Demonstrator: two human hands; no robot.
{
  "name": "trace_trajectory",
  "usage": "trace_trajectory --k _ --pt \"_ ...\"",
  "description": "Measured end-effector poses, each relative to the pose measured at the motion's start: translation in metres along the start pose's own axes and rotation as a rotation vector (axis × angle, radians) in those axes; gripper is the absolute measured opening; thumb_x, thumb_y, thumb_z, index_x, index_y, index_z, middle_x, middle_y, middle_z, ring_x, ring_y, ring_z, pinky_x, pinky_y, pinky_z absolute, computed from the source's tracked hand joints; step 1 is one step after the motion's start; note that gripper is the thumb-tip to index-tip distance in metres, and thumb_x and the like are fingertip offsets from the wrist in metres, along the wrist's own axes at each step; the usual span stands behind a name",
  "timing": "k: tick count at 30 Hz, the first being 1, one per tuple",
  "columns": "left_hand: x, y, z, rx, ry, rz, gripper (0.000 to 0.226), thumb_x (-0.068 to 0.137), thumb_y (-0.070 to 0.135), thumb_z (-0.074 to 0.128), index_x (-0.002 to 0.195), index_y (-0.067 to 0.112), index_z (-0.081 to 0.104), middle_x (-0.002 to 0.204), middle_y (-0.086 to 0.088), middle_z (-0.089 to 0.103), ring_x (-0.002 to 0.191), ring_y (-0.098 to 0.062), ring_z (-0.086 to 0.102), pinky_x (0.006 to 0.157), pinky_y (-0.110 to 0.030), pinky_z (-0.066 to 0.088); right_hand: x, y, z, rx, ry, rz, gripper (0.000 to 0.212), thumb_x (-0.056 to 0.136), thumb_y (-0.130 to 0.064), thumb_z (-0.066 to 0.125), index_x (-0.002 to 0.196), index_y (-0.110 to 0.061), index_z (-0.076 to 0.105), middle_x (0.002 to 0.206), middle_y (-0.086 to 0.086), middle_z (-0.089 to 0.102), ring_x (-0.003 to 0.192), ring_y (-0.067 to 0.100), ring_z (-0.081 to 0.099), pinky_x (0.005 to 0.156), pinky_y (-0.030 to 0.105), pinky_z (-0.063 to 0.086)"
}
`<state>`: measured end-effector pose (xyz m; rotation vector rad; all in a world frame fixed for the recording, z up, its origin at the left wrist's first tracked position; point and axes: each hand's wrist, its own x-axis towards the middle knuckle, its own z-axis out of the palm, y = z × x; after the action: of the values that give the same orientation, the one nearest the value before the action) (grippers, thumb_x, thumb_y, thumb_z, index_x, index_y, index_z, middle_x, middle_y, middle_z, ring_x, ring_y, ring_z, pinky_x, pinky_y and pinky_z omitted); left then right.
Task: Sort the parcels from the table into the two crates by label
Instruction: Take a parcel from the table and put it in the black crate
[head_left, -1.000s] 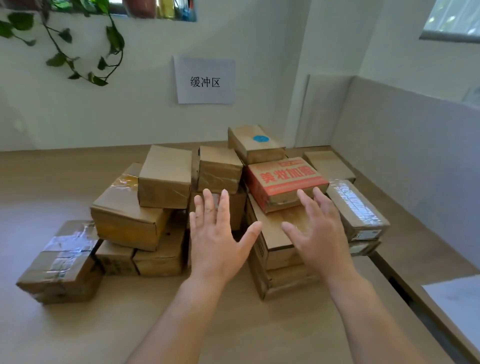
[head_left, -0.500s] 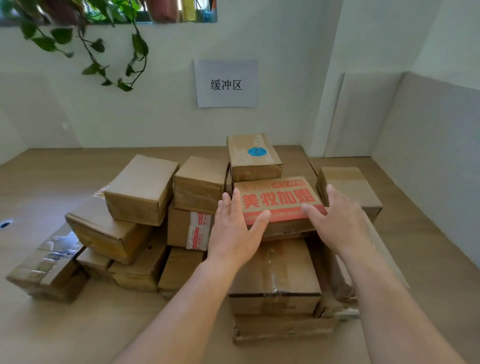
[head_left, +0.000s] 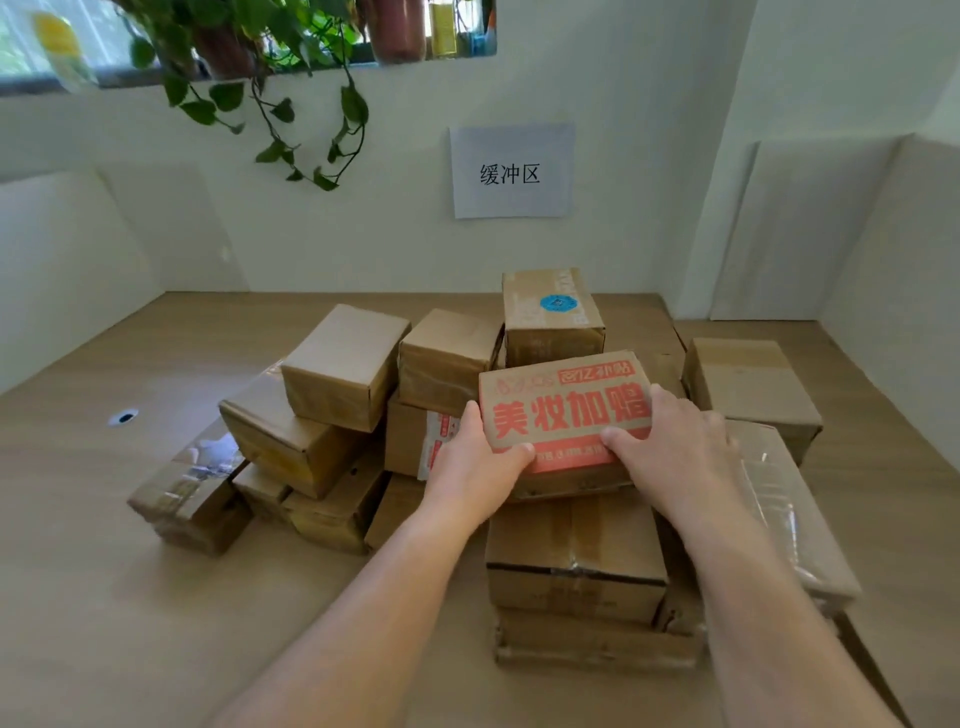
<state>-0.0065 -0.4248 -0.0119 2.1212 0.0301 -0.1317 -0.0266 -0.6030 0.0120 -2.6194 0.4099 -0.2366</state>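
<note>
Though apart, hands (head_left: 472, 467) (head_left: 670, 452) round red parcel (head_left: 566, 410)

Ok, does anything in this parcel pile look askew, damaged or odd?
Nothing spilled. The plain box on the left lies tilted across the one below, and the tape-wrapped parcel on the right leans slanted against the front stack. The bottom box of that stack looks crumpled.

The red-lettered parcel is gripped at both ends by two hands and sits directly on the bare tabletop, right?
Not quite. The head view shows the red-lettered parcel gripped at both ends by the left hand and right hand, but it sits on top of a stack of brown parcels, not directly on the table.
</note>
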Motion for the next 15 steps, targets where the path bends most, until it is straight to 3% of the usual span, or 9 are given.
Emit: trace_trajectory --k 4,7,11,15 --pt "-0.031 -0.013 -0.027 -0.04 0.064 0.005 0.06 0.09 0.026 0.067 0.141 0.028 0.036 0.129 0.008 0.056 0.121 -0.01 0.052 0.099 -0.035 0.049 -0.027 -0.022 0.009 0.089 0.008 -0.043 0.077 0.084 -0.047 0.068 0.145 -0.016 0.033 0.134 0.006 0.049 0.128 0.029 0.041 0.106 0.046 0.039" --pt "-0.052 -0.035 -0.06 -0.032 0.121 -0.022 0.06 0.088 0.024 0.07 0.138 0.028 0.037 0.128 0.007 0.056 0.119 -0.011 0.053 0.1 -0.039 0.05 -0.052 -0.048 0.02 0.123 -0.033 -0.084 0.084 0.084 -0.044 0.069 0.149 -0.013 0.026 0.139 0.009 0.041 0.133 0.029 0.034 0.107 0.045 0.037" --pt "-0.088 -0.066 -0.11 -0.005 0.217 -0.082 0.068 0.077 0.029 0.073 0.136 0.028 0.039 0.125 0.004 0.05 0.116 -0.015 0.054 0.095 -0.045 0.052 -0.088 -0.095 0.038 0.15 -0.109 -0.158 0.086 0.08 -0.045 0.073 0.146 -0.011 0.03 0.136 0.011 0.04 0.129 0.027 0.037 0.107 0.044 0.04" --pt "-0.128 -0.101 -0.156 0.037 0.378 -0.165 0.063 0.079 0.019 0.071 0.134 0.02 0.041 0.125 -0.003 0.041 0.116 -0.021 0.048 0.099 -0.038 0.046 -0.126 -0.14 0.063 0.232 -0.223 -0.235 0.089 0.078 -0.042 0.077 0.148 -0.016 0.027 0.131 0.009 0.037 0.124 0.026 0.041 0.102 0.042 0.043"
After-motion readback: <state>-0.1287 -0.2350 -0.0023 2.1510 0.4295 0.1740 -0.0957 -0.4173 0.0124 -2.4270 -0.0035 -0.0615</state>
